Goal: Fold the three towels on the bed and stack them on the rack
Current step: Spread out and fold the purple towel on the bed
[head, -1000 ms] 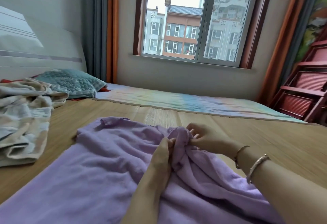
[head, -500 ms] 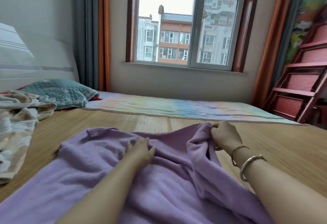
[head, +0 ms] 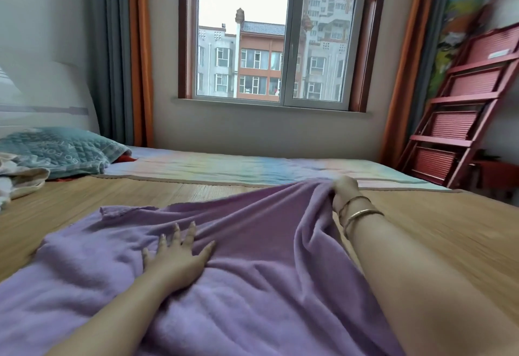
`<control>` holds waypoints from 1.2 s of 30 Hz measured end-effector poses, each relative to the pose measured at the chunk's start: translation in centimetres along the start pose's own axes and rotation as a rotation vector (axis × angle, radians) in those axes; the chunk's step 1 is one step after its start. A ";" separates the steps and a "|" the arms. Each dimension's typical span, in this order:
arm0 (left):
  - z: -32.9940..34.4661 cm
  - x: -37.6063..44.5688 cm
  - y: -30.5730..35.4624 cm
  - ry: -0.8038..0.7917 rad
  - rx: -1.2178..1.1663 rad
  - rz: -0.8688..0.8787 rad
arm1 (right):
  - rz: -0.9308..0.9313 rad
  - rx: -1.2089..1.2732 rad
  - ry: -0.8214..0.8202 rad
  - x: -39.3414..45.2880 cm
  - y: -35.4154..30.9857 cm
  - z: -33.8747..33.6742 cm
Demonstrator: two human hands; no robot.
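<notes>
Since a moment ago, the purple towel [head: 252, 257] has been drawn out toward the window, its far corner gripped by the right hand [head: 344, 190]. It is pressed flat by the left hand [head: 175, 260], fingers spread, and lies lengthwise across the bed [head: 449, 229], with bare mat at its right edge.

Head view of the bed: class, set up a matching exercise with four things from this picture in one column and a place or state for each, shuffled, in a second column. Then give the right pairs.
Column 1
1. purple towel
2. left hand
3. right hand
4. red rack

Column 2
A. leans by the wall, right of the window
B. grips a far edge of the towel
C. lies spread on the bed mat, not yet folded
D. rests flat, fingers spread, on the towel

Pairs: 1-C, 2-D, 3-B, 4-A
</notes>
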State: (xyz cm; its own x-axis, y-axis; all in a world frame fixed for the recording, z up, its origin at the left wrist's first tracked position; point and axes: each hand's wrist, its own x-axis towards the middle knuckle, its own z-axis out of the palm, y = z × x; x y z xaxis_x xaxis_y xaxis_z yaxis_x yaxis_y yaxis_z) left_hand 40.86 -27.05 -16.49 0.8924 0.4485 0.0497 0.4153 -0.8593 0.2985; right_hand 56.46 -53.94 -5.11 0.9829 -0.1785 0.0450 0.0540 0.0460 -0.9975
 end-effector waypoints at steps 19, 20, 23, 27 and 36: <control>2.9 -1.6 8.1 -0.005 0.057 0.184 | -0.264 -1.193 -0.309 -2.1 7.5 -4.1; 2.9 -1.6 8.1 0.005 0.049 0.178 | -0.286 -1.213 -0.319 -2.1 7.4 -3.9; 3.0 -1.4 8.0 0.034 0.011 0.152 | -0.259 -0.914 -0.382 -3.1 5.9 -4.4; 3.2 -1.3 7.9 0.054 -0.017 0.126 | 0.087 -0.106 -0.416 -1.7 4.2 -7.3; 3.5 -1.5 7.8 0.085 -0.009 0.134 | 0.031 -0.367 -0.899 -4.5 7.6 -3.1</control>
State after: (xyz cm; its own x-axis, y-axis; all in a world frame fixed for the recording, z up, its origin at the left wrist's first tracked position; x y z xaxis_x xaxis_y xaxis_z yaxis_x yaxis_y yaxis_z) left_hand 43.36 -35.32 -17.58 0.9213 0.3495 0.1704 0.2914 -0.9108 0.2924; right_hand 51.92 -55.81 -13.05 0.7590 0.6419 -0.1087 0.1168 -0.2985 -0.9472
